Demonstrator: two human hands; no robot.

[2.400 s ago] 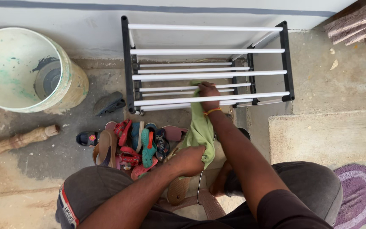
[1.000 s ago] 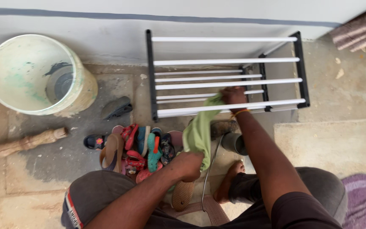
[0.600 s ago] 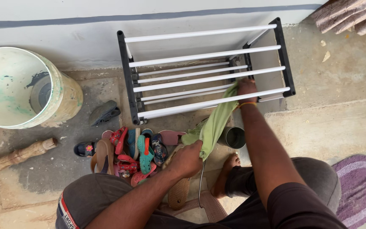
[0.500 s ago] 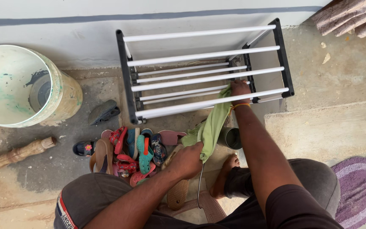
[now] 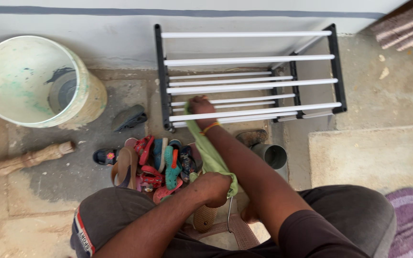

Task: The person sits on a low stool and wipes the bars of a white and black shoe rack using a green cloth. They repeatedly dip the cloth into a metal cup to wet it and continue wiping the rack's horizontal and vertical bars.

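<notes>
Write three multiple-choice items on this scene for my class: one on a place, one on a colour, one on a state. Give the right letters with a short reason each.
1. Where does the pile of sandals lie?
A. on the rack's top bars
B. on the floor in front of the rack
C. inside the bucket

2. What colour is the cloth?
A. green
B. red
C. white

3. How do the hands hold the cloth?
A. both hands are off it
B. only the left hand grips it
C. the right hand presses one end at the rack, the left hand grips the other end

Answers:
1 B: the sandals sit on the ground between the rack and the person's knee.
2 A: it is light green along its whole length.
3 C: the cloth runs from one hand to the other.
</notes>
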